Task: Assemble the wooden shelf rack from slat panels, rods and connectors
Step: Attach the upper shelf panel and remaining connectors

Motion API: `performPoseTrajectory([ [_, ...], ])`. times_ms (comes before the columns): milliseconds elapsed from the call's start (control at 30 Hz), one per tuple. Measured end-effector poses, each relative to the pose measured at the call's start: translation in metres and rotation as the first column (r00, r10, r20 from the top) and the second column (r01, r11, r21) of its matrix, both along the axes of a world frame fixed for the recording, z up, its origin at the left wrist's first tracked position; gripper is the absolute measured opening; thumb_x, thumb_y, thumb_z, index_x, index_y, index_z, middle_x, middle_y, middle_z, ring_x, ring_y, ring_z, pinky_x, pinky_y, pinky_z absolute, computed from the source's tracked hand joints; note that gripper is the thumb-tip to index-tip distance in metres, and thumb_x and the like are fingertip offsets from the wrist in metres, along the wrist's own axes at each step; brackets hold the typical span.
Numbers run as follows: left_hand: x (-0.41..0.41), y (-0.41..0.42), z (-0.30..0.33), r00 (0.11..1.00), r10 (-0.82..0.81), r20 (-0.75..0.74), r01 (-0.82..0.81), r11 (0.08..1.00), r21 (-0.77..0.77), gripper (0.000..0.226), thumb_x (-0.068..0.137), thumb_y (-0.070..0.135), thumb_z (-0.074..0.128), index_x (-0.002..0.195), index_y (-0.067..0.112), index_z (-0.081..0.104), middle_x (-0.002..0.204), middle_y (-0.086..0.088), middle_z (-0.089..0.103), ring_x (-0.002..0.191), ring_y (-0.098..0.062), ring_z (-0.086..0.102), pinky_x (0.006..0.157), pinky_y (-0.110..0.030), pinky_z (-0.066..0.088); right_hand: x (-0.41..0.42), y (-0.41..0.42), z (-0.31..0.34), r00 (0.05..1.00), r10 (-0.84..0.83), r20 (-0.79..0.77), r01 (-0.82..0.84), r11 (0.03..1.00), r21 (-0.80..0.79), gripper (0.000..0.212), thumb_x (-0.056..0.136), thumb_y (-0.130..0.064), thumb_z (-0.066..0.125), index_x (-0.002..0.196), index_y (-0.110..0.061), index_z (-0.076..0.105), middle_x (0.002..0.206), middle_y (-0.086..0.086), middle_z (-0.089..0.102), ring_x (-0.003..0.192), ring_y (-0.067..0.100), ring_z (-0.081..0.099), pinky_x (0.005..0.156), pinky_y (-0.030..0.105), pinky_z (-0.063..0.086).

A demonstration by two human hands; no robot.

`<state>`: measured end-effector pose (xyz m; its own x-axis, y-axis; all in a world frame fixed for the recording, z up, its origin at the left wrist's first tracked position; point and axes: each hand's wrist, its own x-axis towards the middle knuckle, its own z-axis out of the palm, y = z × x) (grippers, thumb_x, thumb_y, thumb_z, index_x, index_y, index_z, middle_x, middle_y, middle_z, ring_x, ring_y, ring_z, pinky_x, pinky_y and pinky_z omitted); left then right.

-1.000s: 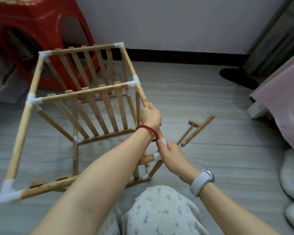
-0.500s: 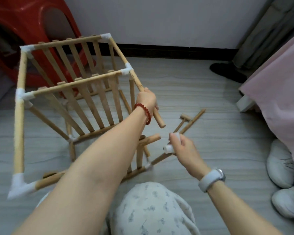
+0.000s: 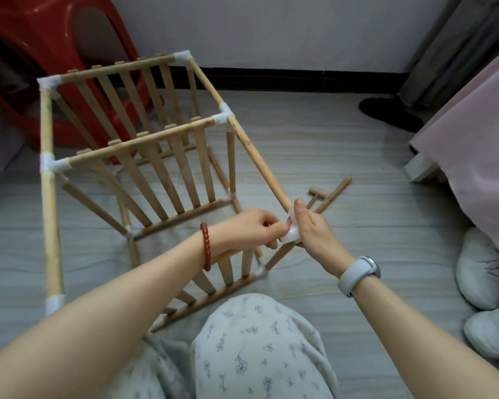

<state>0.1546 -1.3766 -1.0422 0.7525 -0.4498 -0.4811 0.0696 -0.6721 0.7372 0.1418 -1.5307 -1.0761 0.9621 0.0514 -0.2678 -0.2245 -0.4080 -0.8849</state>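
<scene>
The partly built wooden rack (image 3: 144, 156) lies on its side on the floor, its slat panels joined by rods and white connectors. The long upper rod (image 3: 257, 162) slopes down towards me and ends in a white corner connector (image 3: 290, 233). My right hand (image 3: 314, 228) grips that connector, thumb up along the rod's end. My left hand (image 3: 251, 230), with a red bracelet at the wrist, curls round the end of the near slat panel's rail right beside the connector, fingertips touching it. The joint itself is hidden between the two hands.
A loose rod (image 3: 333, 194) and a small wooden mallet (image 3: 317, 192) lie on the floor just beyond my right hand. A red plastic stool (image 3: 41, 38) stands behind the rack. A pink bed cover (image 3: 478, 145) and white slippers (image 3: 481, 272) are at the right.
Half a second ago my right hand held the connector away from the rack while my left gripped the long rod. Now the connector sits on the rod's end and my left hand has dropped to the rail.
</scene>
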Motion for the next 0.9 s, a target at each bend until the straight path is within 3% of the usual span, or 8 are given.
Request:
performPoseTrajectory([
  [67,-0.011,0.005,0.0,0.991,-0.046,0.129,0.039,0.998,0.057,0.034,0.093,0.046,0.05,0.1,0.015,0.063,0.079,0.007,0.063,0.071,-0.004,0.057,0.062,-0.017,0.042,-0.002,0.003,0.002,1.0,0.027,-0.004,-0.027,1.0,0.001,0.056,0.099,-0.048,0.022,0.069,-0.013,0.053,0.063,0.001,0.052,0.064,0.015,0.05,0.064,0.032,0.042],
  [167,-0.025,0.014,-0.004,0.961,-0.123,0.247,0.101,0.99,0.099,0.031,0.088,0.048,0.059,0.077,0.019,0.055,0.066,0.008,0.051,0.058,-0.005,0.046,0.053,-0.015,0.033,-0.011,0.008,-0.001,0.999,0.051,-0.004,-0.051,0.998,-0.024,0.055,0.099,-0.048,0.021,0.067,-0.015,0.051,0.061,-0.001,0.051,0.061,0.013,0.049,0.063,0.031,0.041],
  [300,-0.036,0.02,-0.01,0.937,-0.097,0.336,0.067,0.993,0.1,0.036,0.084,0.051,0.06,0.064,0.029,0.041,0.061,0.011,0.047,0.056,-0.006,0.045,0.055,-0.022,0.033,-0.02,0.013,-0.002,1.0,0.016,0.015,-0.015,0.999,-0.041,0.055,0.1,-0.045,0.021,0.063,-0.016,0.05,0.057,-0.004,0.05,0.051,0.005,0.047,0.053,0.02,0.038],
  [400,-0.036,0.023,-0.01,0.938,-0.127,0.321,0.092,0.988,0.122,0.034,0.084,0.047,0.063,0.066,0.028,0.041,0.064,0.01,0.048,0.06,-0.009,0.046,0.057,-0.024,0.036,-0.024,0.017,-0.002,0.999,0.018,0.03,-0.015,0.994,-0.106,0.052,0.101,-0.042,0.021,0.067,-0.016,0.051,0.061,-0.002,0.052,0.054,0.008,0.048,0.053,0.023,0.036],
  [567,-0.032,0.029,-0.011,0.939,-0.179,0.292,0.135,0.977,0.165,0.016,0.09,0.03,0.06,0.079,0.023,0.051,0.074,0.01,0.053,0.075,-0.012,0.052,0.063,-0.02,0.036,-0.015,0.024,0.006,0.999,0.045,-0.007,-0.044,0.946,-0.322,0.031,0.1,-0.027,0.028,0.091,-0.011,0.053,0.087,0.007,0.065,0.069,0.01,0.053,0.052,0.023,0.032],
  [667,-0.031,0.029,-0.011,0.946,-0.188,0.264,0.141,0.972,0.188,0.017,0.089,0.028,0.059,0.089,0.012,0.058,0.08,0.002,0.06,0.079,-0.017,0.056,0.064,-0.023,0.039,-0.01,0.039,0.011,0.997,0.059,-0.039,-0.07,0.919,-0.389,0.039,0.101,-0.025,0.024,0.096,-0.003,0.055,0.097,0.016,0.063,0.087,0.03,0.056,0.069,0.035,0.04],
  [767,-0.03,0.03,-0.012,0.945,-0.2,0.257,0.158,0.972,0.175,0.016,0.088,0.026,0.058,0.079,0.012,0.055,0.07,0.002,0.055,0.069,-0.015,0.052,0.055,-0.019,0.034,-0.008,0.05,0.014,0.999,0.031,-0.019,-0.037,0.881,-0.472,0.05,0.101,-0.04,0.014,0.1,-0.009,0.053,0.097,0.01,0.061,0.089,0.032,0.056,0.076,0.039,0.043],
  [900,-0.028,0.034,-0.013,0.944,-0.223,0.245,0.178,0.965,0.19,0.019,0.087,0.021,0.057,0.071,0.017,0.047,0.068,0.003,0.051,0.063,-0.009,0.047,0.052,-0.017,0.031,-0.012,0.049,0.014,0.99,0.096,0.1,-0.027,0.841,-0.54,0.028,0.099,-0.015,0.027,0.121,-0.006,0.042,0.104,0.011,0.057,0.087,0.033,0.057,0.068,0.04,0.045],
])
